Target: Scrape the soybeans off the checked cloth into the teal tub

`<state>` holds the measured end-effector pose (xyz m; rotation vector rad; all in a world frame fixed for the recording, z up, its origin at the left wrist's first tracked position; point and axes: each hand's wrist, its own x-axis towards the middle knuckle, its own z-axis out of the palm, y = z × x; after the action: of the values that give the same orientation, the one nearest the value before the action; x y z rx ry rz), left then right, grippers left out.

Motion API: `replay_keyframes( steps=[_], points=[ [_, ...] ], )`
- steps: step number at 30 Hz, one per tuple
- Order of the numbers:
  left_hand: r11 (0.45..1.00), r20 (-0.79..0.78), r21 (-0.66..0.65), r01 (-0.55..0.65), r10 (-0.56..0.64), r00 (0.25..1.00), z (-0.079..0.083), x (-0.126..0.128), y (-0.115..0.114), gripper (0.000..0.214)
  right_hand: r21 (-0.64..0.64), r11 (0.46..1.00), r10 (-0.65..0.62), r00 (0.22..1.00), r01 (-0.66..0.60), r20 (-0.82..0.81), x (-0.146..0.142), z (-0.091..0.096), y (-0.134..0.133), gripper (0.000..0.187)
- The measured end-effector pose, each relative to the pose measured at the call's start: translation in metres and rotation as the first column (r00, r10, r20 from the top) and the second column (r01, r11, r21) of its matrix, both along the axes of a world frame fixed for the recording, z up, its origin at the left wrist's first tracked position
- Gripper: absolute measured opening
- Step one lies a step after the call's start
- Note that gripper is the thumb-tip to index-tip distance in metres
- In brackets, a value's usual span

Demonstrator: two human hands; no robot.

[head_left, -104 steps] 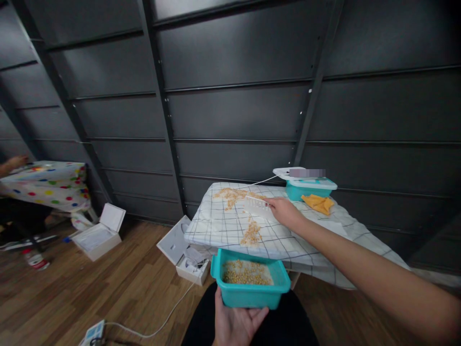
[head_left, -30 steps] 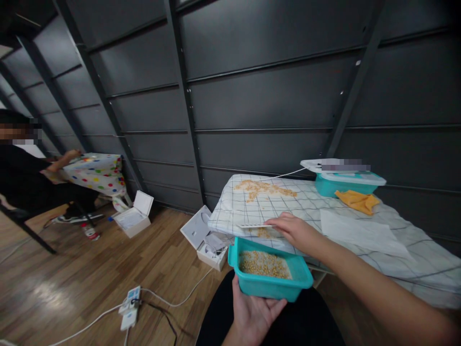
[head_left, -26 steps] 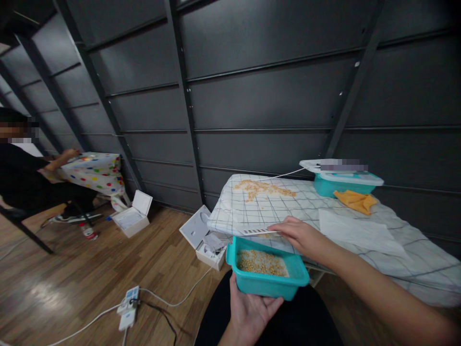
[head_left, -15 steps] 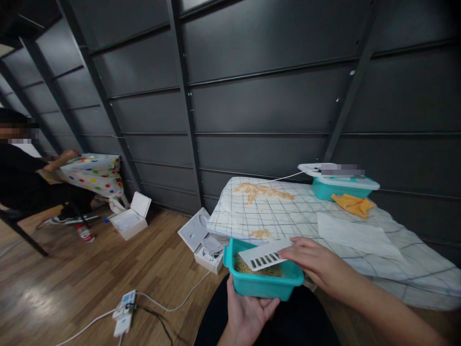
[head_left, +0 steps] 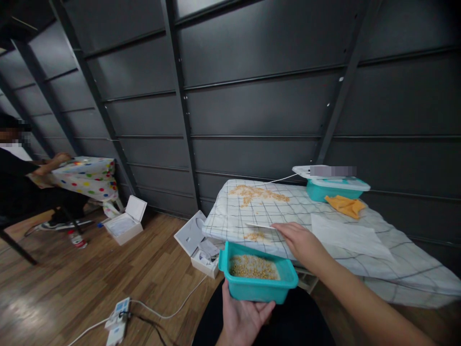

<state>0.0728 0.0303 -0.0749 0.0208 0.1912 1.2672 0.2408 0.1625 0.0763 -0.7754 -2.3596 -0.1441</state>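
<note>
While it is sitting in the upturned palm of the left hand (head_left: 245, 315), the teal tub (head_left: 257, 288) is hanging just off the near edge of the cloth-covered table (head_left: 378, 269), slightly below the tabletop; the fingers are curling up under its base and grasping it from beneath. It is carrying a shallow layer of loose yellow grains (head_left: 254, 267). Judged from its look, the tub is behaving as light, stiff, smooth plastic; the grains are likely to roll if it is tipped, so a level hold under the base or at the rim lip is appearing soundest. The right hand (head_left: 300, 240) is pinching a thin white scraper (head_left: 260, 225) by its near end, flat over the cloth; a small heap of grains (head_left: 255, 236) is lying just beside it, and a larger heap (head_left: 257, 193) is lying well beyond. Farther right, a white sheet (head_left: 345, 235), an orange cloth (head_left: 344, 205) and a lidded teal tub (head_left: 336, 190) are occupying the table.
</note>
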Motion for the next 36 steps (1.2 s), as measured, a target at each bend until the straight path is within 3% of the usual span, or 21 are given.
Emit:
replay_keyframes(
  steps=[11,17,23,28,32,36],
  points=[
    [1.000,-0.027,-0.017,-0.011,0.011,1.000,0.009,0.003,-0.005,0.096,0.013,0.982,0.187,0.981,-0.188,0.045,0.009,0.023,-0.068,0.031],
    [1.000,-0.019,-0.010,0.002,-0.002,1.000,0.008,0.002,-0.005,0.100,0.042,0.983,0.178,0.983,-0.177,-0.038,-0.009,0.024,-0.042,0.036],
    [1.000,-0.011,-0.023,-0.016,0.015,1.000,-0.001,-0.002,0.001,0.102,-0.046,0.982,0.179,0.983,-0.181,-0.042,-0.031,0.009,-0.006,0.038],
    [0.999,-0.024,0.031,0.007,-0.007,1.000,-0.008,-0.006,0.002,0.091,-0.098,0.959,0.269,0.962,-0.265,0.036,-0.010,0.003,-0.029,0.035],
    [0.986,-0.089,0.147,0.074,-0.061,0.994,-0.015,-0.011,0.005,0.085,-0.080,0.938,0.340,0.940,-0.337,0.027,0.013,0.009,-0.051,0.036],
    [0.976,-0.183,0.201,0.086,-0.049,0.982,-0.018,-0.020,0.009,0.077,-0.048,0.958,0.283,0.959,-0.284,-0.010,0.014,0.027,-0.024,0.036]
  ],
)
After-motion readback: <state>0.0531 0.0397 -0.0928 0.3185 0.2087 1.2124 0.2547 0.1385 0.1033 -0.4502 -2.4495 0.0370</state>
